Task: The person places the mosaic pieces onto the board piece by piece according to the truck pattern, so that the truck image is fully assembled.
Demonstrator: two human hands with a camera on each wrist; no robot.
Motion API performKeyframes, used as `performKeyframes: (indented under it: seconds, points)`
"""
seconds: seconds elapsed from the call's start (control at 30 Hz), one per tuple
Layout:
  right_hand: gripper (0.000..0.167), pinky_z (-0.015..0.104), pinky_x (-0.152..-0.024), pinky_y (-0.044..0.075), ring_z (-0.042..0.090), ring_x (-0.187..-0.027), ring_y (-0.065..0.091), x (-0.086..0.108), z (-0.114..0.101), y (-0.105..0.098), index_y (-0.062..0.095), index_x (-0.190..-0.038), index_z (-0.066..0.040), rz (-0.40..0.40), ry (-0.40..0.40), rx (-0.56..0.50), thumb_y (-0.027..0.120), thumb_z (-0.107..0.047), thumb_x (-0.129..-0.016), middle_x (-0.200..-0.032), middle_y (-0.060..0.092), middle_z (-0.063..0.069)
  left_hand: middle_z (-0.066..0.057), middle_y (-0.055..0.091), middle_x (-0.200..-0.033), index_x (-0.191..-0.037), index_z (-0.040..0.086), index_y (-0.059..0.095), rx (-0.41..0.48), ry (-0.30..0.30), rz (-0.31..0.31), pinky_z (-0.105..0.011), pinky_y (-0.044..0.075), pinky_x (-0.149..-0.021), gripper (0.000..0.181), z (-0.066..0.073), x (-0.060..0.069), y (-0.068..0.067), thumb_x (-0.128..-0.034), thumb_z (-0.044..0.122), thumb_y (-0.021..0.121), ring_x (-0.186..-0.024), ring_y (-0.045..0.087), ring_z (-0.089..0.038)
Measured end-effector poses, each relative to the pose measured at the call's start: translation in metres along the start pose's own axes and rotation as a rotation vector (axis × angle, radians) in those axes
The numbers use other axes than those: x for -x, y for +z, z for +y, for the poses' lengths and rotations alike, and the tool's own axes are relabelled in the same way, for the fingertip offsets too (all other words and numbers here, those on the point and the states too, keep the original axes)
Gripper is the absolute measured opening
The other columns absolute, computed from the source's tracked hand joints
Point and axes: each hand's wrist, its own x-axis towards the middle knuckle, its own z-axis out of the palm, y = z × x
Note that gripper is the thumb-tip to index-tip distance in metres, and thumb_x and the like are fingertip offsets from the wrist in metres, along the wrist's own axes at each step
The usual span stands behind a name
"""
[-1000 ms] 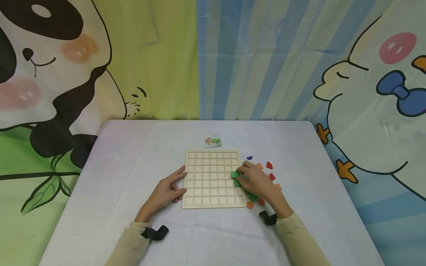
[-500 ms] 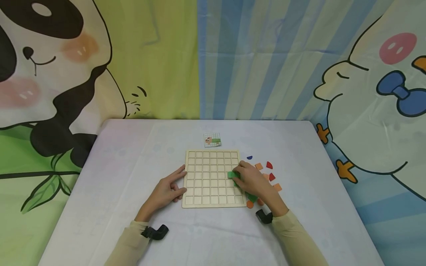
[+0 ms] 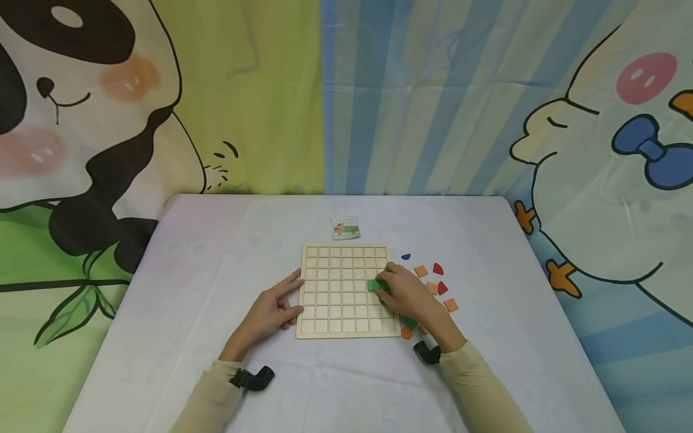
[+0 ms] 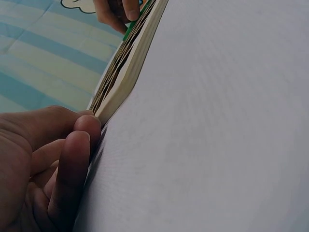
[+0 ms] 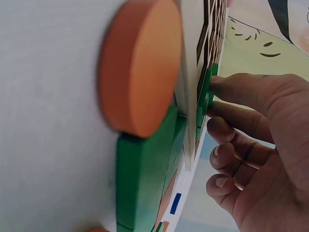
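A pale wooden grid board (image 3: 346,335) lies in the middle of the table. My left hand (image 3: 269,308) touches its left edge with the tips of thumb and index finger, which are spread apart along it; in the left wrist view the other fingers (image 4: 72,164) are bent. My right hand (image 3: 408,291) pinches a green square tile (image 3: 372,285) between thumb and index finger over the right part of the grid. In the right wrist view, more green (image 5: 200,121) shows at the fingertips, partly hidden, so I cannot tell how many tiles are there.
Right of the board lie orange squares (image 3: 451,305), red wedges (image 3: 438,269), a blue half-round (image 3: 406,257), an orange disc (image 3: 406,332) and a green piece (image 3: 409,322), partly under my right forearm. A small picture card (image 3: 345,228) lies behind the board.
My right hand has moved left over the board with the green tile, inward from the right edge. My left hand has stayed at the board's left edge.
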Motion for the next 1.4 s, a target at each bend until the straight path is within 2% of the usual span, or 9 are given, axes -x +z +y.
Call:
performKeyframes:
  seconds: [0.47, 0.83, 1.2, 1.4]
  points:
    - [0.029, 0.032, -0.080, 0.058, 0.016, -0.090, 0.060, -0.001, 0.001, 0.003, 0.077, -0.119, -0.005, 0.024, -0.028, 0.022, 0.079, -0.024, -0.097, -0.107, 0.067, 0.005, 0.001, 0.029, -0.177, -0.161, 0.007, 0.046, 0.001, 0.005, -0.003, -0.030, 0.058, -0.053, 0.072, 0.001, 0.000, 0.000, -0.0953, 0.006, 0.077, -0.060, 0.068, -0.012]
    - [0.032, 0.031, -0.079, 0.056, 0.014, -0.088, 0.058, 0.002, 0.002, 0.004, 0.076, -0.122, -0.007, 0.019, -0.008, 0.006, 0.080, -0.026, -0.096, -0.107, 0.068, 0.004, 0.001, 0.029, -0.177, -0.161, 0.007, 0.046, -0.003, 0.012, -0.001, -0.030, 0.058, -0.053, 0.072, 0.001, 0.002, 0.000, -0.0958, 0.007, 0.077, -0.059, 0.067, -0.012]
    - [0.033, 0.022, -0.067, 0.051, 0.012, -0.082, 0.055, 0.019, 0.020, -0.002, 0.075, -0.122, -0.008, 0.051, 0.057, -0.062, 0.081, -0.026, -0.095, -0.102, 0.064, 0.003, 0.002, 0.030, -0.177, -0.160, 0.008, 0.047, -0.009, 0.003, 0.001, -0.030, 0.058, -0.053, 0.071, 0.002, 0.001, 0.001, -0.0959, 0.007, 0.077, -0.060, 0.067, -0.013]
    - [0.033, 0.030, -0.079, 0.058, 0.016, -0.094, 0.063, 0.031, 0.031, -0.008, 0.075, -0.125, -0.007, 0.055, 0.129, -0.106, 0.079, -0.023, -0.096, -0.107, 0.067, 0.003, 0.003, 0.030, -0.176, -0.160, 0.009, 0.047, -0.016, 0.000, 0.004, -0.030, 0.057, -0.052, 0.072, 0.000, 0.000, 0.001, -0.0953, 0.007, 0.077, -0.060, 0.067, -0.013]
